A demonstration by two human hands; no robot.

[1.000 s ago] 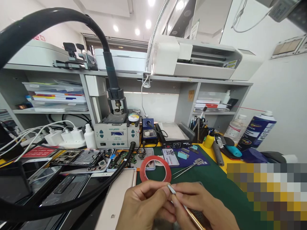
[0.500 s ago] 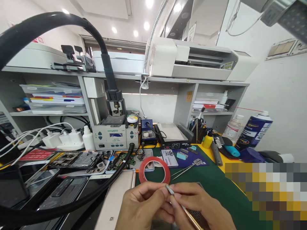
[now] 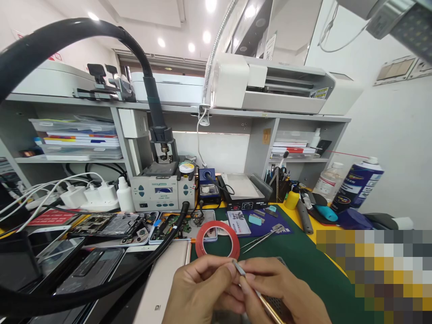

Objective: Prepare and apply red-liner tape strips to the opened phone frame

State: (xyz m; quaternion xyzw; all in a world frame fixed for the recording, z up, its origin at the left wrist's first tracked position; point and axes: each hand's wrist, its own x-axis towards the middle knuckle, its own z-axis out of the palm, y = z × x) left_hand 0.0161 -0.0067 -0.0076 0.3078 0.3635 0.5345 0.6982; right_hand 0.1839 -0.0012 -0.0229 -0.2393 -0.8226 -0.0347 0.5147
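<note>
Low in the centre of the head view, my left hand is closed, its thumb and index finger pinching the flat grey tip of a slim tool. My right hand is closed around the gold-coloured handle of this pen-like tool, fingers close behind the tip. The handle slants down toward the bottom edge. The tool's exact kind does not show, and fingers hide part of it. Just beyond my hands a red ring of tape lies on the green mat. A dark perforated piece is partly hidden beneath my right hand.
Tweezers lie behind my hands. A black hose arches across the left, over a light-coloured Mi phone and several other phones. Behind stand a rework station and a heating plate. At right is a spray can.
</note>
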